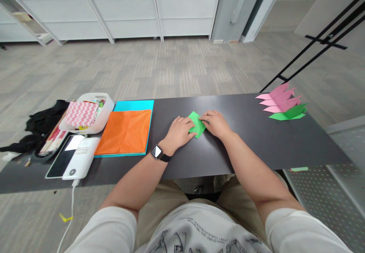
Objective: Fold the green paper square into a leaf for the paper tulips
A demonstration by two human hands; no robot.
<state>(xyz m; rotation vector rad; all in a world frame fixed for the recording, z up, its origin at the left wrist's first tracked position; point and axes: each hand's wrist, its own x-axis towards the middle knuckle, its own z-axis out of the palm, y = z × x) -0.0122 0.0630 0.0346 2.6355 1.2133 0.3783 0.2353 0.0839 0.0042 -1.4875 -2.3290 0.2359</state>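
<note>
A small folded green paper (196,124) lies on the dark table (245,146) in front of me. My left hand (179,131) rests on its left edge with the fingers curled down onto the paper. My right hand (216,124) presses on its right side, fingertips pinched against the fold. Both hands touch the green paper and hold it flat against the tabletop. A watch sits on my left wrist (157,152).
A stack of orange paper (125,131) over blue sheets lies to the left. Further left stand a white basket (105,118) with patterned paper, a phone (61,162) and a white power bank (81,158). Folded pink and green paper pieces (282,103) sit at the far right.
</note>
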